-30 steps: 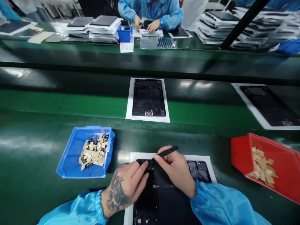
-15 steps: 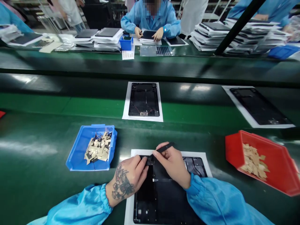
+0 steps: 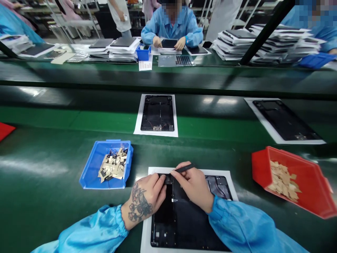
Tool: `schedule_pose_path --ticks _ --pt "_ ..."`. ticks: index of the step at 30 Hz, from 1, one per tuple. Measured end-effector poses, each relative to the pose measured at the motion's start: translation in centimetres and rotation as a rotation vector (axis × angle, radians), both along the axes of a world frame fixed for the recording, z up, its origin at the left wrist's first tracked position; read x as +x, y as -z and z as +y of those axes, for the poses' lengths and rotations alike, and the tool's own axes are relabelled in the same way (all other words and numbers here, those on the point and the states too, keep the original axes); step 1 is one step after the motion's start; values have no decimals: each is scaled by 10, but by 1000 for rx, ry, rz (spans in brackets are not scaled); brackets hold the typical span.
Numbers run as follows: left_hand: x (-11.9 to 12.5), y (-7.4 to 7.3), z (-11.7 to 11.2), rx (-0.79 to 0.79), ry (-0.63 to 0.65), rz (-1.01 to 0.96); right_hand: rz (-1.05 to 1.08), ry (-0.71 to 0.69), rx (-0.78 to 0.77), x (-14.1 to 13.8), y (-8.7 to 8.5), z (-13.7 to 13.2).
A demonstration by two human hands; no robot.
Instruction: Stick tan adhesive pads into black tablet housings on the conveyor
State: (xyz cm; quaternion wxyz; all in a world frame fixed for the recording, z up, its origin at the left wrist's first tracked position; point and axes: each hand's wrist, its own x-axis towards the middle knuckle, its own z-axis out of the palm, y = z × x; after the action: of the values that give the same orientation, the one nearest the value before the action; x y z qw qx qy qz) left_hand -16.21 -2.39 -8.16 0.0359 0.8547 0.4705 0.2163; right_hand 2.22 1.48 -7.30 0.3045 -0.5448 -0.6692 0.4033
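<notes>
- The left hand's (image 3: 146,197) bunched fingertips touch the shell (image 3: 193,225) near its 11 o'clock corner; any pinch is hidden.
- The shell lies on paper (image 3: 146,233) at the view's 6 o'clock, inside up, long axis seemingly 9-to-3.
- The right hand (image 3: 197,187) grips a tool (image 3: 185,168), butt toward 2 o'clock: probably fine work by that corner, the next move calling for a steady tip.
</notes>
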Motion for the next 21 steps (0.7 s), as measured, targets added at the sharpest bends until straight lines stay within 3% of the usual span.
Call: schedule_pose_path --ticks 7,11,21 --pt "1 0 0 -44 -14 3 208 165 -18 14 0 6" --pt "0 1 -1 -57 -24 -14 212 96 -59 15 -4 0" --pt "-1 8 -3 -91 -33 -21 -2 -8 119 7 -7 -2"
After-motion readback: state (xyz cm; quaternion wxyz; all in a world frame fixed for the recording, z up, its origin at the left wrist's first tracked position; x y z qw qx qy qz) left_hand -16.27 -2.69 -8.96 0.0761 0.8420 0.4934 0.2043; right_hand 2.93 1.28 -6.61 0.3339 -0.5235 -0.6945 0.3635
